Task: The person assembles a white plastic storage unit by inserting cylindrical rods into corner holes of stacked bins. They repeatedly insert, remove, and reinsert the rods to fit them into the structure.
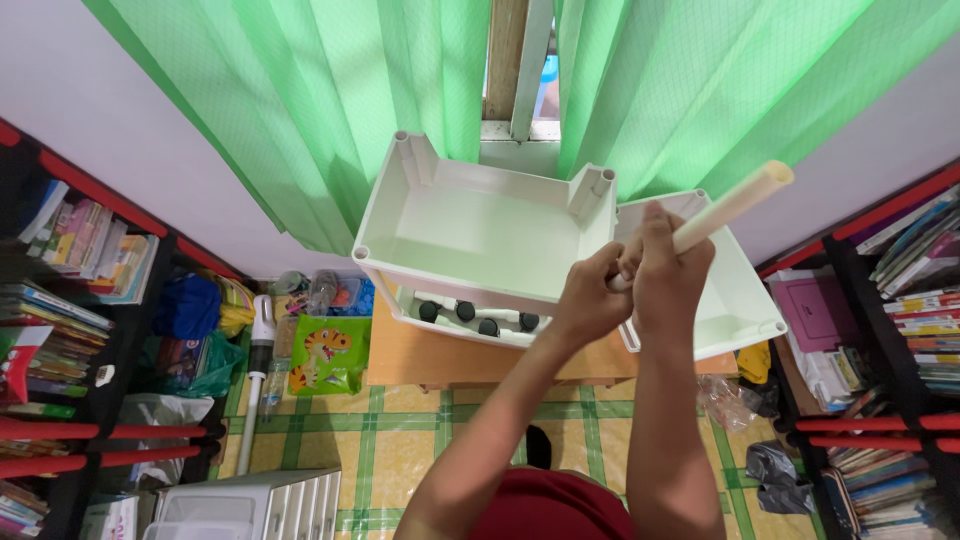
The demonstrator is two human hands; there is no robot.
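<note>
Cream plastic pole (735, 205), likely light, stiff and smooth, is clenched at its lower end by left hand (588, 300) and right hand (668, 262), slanting up-right above the white tray (470, 225) beside them

A cream plastic tube (728, 208), tilted up to the right, meets what seems the corner socket of a white tray (470, 225).
</note>
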